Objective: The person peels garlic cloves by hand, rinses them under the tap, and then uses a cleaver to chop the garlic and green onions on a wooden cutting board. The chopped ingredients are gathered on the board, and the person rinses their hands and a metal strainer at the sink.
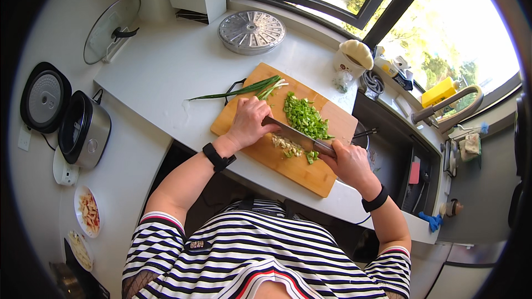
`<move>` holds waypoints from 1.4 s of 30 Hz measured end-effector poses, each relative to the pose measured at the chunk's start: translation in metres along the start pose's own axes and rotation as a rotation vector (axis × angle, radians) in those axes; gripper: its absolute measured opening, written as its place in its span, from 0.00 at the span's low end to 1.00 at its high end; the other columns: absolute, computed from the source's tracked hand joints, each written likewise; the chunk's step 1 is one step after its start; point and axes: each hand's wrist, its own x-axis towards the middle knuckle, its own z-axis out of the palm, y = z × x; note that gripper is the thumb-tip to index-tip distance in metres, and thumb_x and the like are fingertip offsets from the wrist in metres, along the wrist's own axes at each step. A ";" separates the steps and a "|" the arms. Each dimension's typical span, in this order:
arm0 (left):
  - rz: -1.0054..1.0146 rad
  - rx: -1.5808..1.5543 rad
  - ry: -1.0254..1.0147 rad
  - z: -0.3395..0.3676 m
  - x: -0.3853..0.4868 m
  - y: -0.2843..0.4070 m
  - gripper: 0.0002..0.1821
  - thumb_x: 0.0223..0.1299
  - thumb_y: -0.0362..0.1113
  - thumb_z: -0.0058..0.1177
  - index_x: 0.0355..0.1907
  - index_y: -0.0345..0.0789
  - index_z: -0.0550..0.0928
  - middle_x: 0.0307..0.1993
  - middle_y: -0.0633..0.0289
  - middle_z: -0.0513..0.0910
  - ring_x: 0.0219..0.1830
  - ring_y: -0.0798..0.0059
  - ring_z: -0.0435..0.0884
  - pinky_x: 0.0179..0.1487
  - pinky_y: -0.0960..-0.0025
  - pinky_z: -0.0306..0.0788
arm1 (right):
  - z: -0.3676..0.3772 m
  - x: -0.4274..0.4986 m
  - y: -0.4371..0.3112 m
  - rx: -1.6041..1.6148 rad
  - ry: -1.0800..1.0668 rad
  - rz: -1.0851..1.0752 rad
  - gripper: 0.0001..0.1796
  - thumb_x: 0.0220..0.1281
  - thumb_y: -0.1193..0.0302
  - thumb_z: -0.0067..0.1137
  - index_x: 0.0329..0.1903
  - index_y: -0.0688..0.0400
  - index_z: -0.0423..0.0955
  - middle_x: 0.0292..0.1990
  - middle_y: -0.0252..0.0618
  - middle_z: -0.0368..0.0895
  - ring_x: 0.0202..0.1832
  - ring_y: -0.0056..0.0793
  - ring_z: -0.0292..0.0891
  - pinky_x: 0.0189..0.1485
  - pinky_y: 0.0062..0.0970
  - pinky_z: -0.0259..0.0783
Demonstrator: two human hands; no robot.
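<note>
My right hand [347, 162] grips the handle of a kitchen cleaver [293, 135] over a wooden cutting board [307, 178]. Near the other end of the blade is my left hand [250, 122], its thumb against the metal and its fingers curled. Chopped green pepper [305, 117] lies in a heap beyond the blade. On the near side are chopped garlic pieces [286, 145] and a few green bits [311, 156]. Green onions [249, 88] rest across the board's far left corner, their green ends reaching over the counter.
A metal steamer rack [252, 31] sits at the back of the white counter [174, 66]. To the right are a dark sink [386, 133] with a faucet [449, 106]. An open rice cooker [85, 128] and two plates of food [88, 211] stand at the left.
</note>
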 end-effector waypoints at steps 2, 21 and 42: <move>0.042 0.067 0.050 0.005 -0.005 0.005 0.20 0.41 0.52 0.67 0.26 0.42 0.74 0.30 0.69 0.73 0.39 0.69 0.70 0.46 0.64 0.58 | 0.008 -0.001 -0.005 -0.002 -0.036 0.063 0.19 0.58 0.56 0.61 0.27 0.58 0.68 0.17 0.47 0.76 0.21 0.49 0.75 0.25 0.44 0.69; 0.013 0.019 0.129 -0.004 -0.011 0.004 0.18 0.41 0.50 0.68 0.23 0.43 0.75 0.26 0.69 0.73 0.36 0.70 0.71 0.45 0.65 0.57 | 0.002 0.000 -0.004 -0.019 -0.008 0.029 0.20 0.58 0.55 0.61 0.27 0.58 0.68 0.17 0.46 0.75 0.20 0.49 0.74 0.25 0.43 0.68; 0.025 0.100 0.211 0.010 -0.011 0.003 0.20 0.42 0.51 0.66 0.26 0.42 0.73 0.28 0.67 0.72 0.37 0.68 0.70 0.44 0.64 0.57 | 0.014 0.019 0.016 -0.120 -0.044 0.017 0.22 0.57 0.52 0.60 0.27 0.58 0.68 0.17 0.44 0.76 0.22 0.47 0.76 0.26 0.42 0.70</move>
